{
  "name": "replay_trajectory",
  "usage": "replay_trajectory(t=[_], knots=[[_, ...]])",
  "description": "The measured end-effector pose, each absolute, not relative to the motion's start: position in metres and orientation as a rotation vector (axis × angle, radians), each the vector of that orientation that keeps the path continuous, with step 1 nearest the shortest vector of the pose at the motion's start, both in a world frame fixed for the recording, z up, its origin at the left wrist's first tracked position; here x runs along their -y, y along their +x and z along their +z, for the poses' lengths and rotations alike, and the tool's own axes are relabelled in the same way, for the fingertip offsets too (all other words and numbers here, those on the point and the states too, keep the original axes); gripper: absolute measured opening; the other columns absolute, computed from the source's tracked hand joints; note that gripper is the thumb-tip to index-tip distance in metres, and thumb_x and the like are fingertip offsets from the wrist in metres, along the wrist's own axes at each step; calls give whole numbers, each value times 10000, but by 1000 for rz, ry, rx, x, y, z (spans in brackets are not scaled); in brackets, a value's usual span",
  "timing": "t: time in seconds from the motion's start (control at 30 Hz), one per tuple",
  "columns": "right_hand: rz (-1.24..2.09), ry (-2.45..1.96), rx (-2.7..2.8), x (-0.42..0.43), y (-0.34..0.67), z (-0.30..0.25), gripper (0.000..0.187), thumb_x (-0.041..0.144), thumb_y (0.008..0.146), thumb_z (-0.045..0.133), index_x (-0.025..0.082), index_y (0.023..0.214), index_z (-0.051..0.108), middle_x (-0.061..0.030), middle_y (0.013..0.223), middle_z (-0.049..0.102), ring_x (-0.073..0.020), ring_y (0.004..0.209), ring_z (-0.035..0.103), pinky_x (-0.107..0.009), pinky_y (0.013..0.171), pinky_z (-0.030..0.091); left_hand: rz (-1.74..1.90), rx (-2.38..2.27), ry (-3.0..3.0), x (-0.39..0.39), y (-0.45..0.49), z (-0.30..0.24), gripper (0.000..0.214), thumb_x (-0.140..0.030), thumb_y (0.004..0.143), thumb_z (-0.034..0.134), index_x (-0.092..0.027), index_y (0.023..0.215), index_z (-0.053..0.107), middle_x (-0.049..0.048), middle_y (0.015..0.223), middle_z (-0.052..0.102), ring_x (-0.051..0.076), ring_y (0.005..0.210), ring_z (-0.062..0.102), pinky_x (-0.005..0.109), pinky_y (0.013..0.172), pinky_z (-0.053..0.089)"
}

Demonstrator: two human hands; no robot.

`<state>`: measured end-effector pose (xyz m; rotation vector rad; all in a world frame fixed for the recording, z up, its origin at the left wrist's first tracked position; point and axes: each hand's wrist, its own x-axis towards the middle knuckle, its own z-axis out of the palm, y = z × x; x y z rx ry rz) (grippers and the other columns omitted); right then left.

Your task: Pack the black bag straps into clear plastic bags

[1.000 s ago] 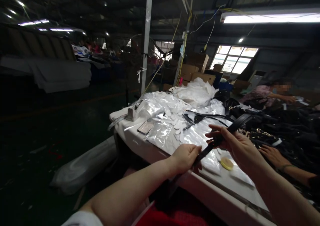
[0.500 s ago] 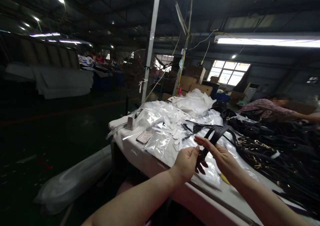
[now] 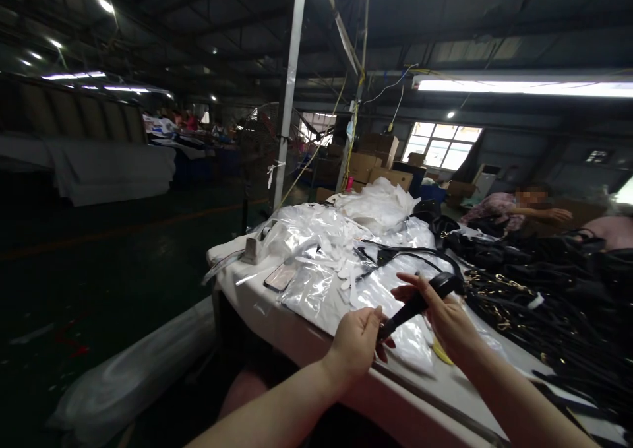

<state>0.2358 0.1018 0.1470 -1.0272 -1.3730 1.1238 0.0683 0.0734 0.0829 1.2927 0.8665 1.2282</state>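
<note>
A black strap, folded or bunched into a narrow length, runs between my two hands above the front of the table. My left hand is closed round its lower end. Higher up, my right hand has the strap between thumb and fingers, some fingertips stretched past it. The strap's upper end bends over near the right palm. Beneath the hands lie clear plastic bags. Behind them, another black strap piece curves across the bags.
Black straps with gold clasps pile up on the right. A phone and a metal block lie near the table's left edge. Something yellow sits by my right wrist. A metal pole rises behind. A co-worker leans over the far right.
The strap's wide loops have been drawn together into one narrow length between my hands. My right hand has shifted slightly. The co-worker's arm has drawn in.
</note>
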Motion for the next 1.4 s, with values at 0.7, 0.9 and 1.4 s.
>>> replay_trajectory(t=[0.7, 0.9, 1.4], knots=[[1487, -792, 596, -126, 238, 188, 374, 357, 991, 435, 138, 808, 677, -31, 577, 641, -102, 485, 600, -195, 523, 544, 925, -737, 1595, -64, 59, 88, 517, -670, 780, 567, -154, 742, 568, -59, 485, 428, 75, 451, 412, 198, 441, 265], [1358, -686, 820, -124, 232, 185, 206, 323, 857, 691, 169, 994, 688, 17, 586, 622, -84, 475, 528, -141, 437, 447, 760, -617, 1218, -63, 78, 91, 642, -809, 642, 559, -177, 743, 522, -70, 411, 445, 115, 375, 490, 202, 376, 333], [1148, -718, 1013, -110, 235, 207, 374, 428, 629, 871, 150, 823, 711, -25, 649, 699, -127, 582, 633, -222, 564, 553, 1006, -884, 1413, -75, 82, 90, 477, -649, 859, 468, -197, 706, 462, -83, 481, 362, 71, 432, 304, 230, 449, 206]])
